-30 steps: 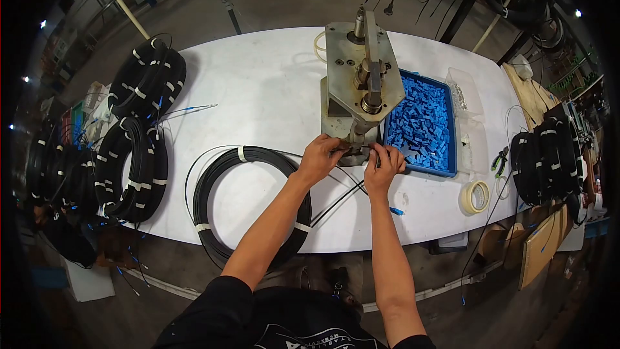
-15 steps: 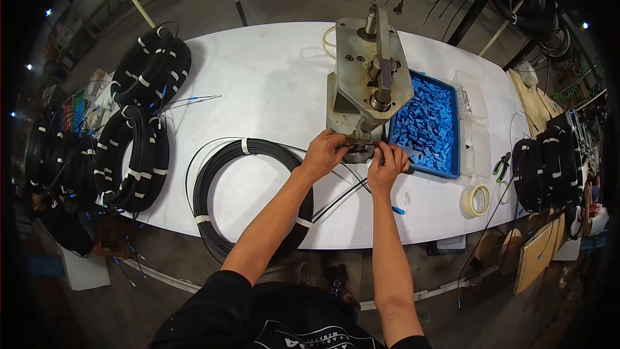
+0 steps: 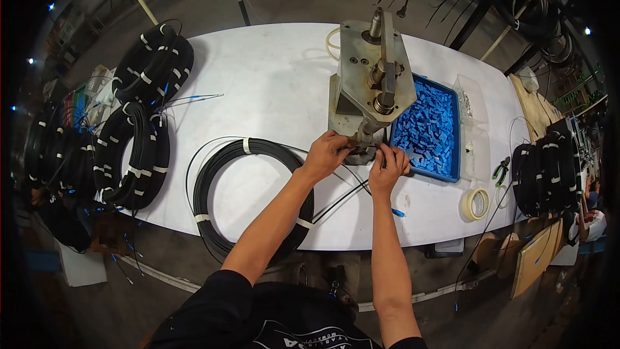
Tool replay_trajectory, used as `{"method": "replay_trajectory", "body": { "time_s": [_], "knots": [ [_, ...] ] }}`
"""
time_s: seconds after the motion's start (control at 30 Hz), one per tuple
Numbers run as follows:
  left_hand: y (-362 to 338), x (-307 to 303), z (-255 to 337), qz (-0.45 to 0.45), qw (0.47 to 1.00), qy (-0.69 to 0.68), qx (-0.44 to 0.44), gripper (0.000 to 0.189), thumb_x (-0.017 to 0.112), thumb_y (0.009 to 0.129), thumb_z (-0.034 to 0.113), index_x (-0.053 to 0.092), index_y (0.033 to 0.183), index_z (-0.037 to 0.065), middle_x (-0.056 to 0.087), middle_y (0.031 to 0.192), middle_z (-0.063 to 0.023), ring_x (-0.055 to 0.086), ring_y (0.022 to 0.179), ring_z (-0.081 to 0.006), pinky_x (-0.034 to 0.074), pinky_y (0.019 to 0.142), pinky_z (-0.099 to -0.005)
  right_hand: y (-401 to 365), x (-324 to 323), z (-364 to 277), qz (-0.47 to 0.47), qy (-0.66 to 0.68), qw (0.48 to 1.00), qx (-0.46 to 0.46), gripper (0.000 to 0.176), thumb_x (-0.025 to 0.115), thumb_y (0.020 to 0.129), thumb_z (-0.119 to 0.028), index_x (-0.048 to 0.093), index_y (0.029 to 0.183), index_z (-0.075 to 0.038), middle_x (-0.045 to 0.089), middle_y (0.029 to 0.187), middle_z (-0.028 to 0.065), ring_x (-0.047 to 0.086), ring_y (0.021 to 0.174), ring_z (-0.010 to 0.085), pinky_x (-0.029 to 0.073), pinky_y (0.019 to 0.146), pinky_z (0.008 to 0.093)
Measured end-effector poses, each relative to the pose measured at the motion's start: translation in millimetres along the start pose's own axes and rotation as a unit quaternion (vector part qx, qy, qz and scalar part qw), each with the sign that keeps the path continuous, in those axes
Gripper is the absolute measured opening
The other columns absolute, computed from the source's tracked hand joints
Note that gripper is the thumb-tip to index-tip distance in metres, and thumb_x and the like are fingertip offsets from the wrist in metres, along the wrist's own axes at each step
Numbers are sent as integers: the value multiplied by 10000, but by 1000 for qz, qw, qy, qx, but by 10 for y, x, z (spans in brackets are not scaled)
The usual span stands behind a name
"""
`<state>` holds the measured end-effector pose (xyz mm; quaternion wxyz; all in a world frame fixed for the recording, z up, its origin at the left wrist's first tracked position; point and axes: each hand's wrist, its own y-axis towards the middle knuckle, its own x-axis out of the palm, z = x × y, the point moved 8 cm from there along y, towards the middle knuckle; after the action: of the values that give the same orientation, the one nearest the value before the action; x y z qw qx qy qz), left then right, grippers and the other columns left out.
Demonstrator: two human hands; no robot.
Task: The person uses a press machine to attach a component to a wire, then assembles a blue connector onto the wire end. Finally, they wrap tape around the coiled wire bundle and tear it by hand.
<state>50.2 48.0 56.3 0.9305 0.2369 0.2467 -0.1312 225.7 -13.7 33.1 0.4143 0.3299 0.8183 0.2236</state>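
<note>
At the foot of a metal hand press (image 3: 352,58), my left hand (image 3: 326,155) and my right hand (image 3: 389,165) face each other with fingers pinched. Between them, under the press ram (image 3: 367,130), runs a thin dark piece that looks like black cable; its end is hidden by my fingers. A coil of black cable (image 3: 205,181), tied with pale tape, lies on the table beneath my left forearm. Loose strands from it pass under my hands. A blue connector (image 3: 398,212) lies just below my right hand.
A blue tray (image 3: 457,155) full of small blue parts stands right of the press, beside a clear plastic box (image 3: 476,148). Further right are a tape roll (image 3: 475,203) and pliers (image 3: 500,169). Taped cable coils (image 3: 132,155) stack at the left edge, more (image 3: 547,174) at the right.
The view has shifted slightly, so the press and tray appear a little lower and to the right. Both hands keep their pinch at the press foot with almost no movement.
</note>
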Motion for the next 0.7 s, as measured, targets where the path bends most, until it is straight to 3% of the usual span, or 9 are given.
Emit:
{"method": "replay_trajectory", "body": {
  "time_s": [0.7],
  "knots": [
    [9, 4, -10, 5, 999, 22, 23, 240, 720, 753, 21, 716, 988, 70, 707, 962, -57, 637, 939, -261, 539, 812, -354, -19, 33, 42, 7, -44, 999, 1, 212, 664, 831, -134, 747, 1020, -183, 567, 972, 66, 507, 1007, 259, 299, 951, 432]
  ]
}}
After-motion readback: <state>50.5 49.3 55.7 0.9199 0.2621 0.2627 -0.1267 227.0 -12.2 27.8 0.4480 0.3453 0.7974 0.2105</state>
